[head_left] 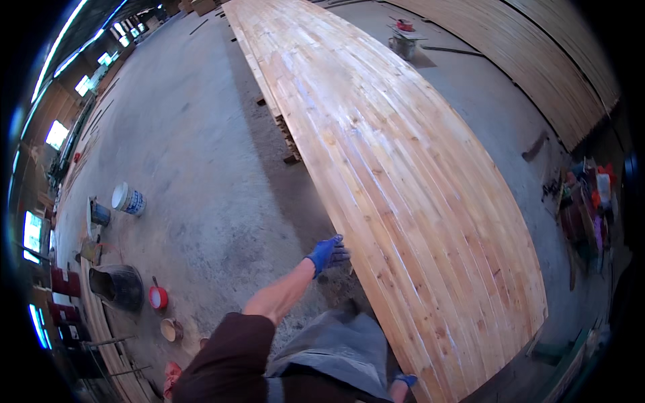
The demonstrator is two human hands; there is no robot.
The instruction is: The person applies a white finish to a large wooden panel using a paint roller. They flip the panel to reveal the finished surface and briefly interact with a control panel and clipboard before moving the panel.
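Note:
A long wooden panel (403,221) of many narrow glued strips runs from the lower right to the far top, with whitish shine along several seams. My left hand (329,255), in a blue and grey glove, is beside the panel's left edge; its fingers are stretched toward the wood and it holds nothing that I can see. Whether the fingertips touch the edge is unclear. Low in the picture, my right hand (406,380) in a blue glove shows only in part, close to the panel's near left edge. Its fingers are mostly hidden.
On the concrete floor at left stand a white bucket (128,199), a black rubber tub (117,287), a red-rimmed pot (158,297) and a small round tin (171,330). A bucket (403,47) stands beyond the panel. More panels (531,60) lie at right, near a cluttered pile (588,208).

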